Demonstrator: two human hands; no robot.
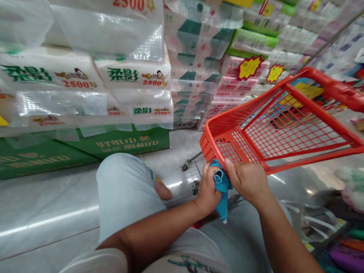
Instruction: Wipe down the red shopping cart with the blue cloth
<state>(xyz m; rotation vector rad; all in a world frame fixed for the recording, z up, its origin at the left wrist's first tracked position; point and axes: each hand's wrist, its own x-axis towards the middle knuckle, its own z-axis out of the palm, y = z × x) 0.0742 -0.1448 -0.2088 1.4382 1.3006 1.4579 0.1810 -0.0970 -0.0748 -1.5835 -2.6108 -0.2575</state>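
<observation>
A red plastic shopping cart (307, 121) stands tilted in view on the right, its near end by my hands. My left hand (209, 189) is closed round a bunched blue cloth (222, 201) at the cart's near corner. The cloth hangs down below the rim, between my two hands. Just right of it, my right hand (247, 180) grips the cart rim, thumb on top and the other fingers mostly hidden behind the edge.
Wrapped tissue packs (76, 76) are stacked at the left above green boxes (127, 142). More packs (196, 49) with yellow price tags line the shelf behind the cart. Cart wheels (186, 165) rest on the shiny floor near my feet. Colourful goods (347, 254) lie at the lower right.
</observation>
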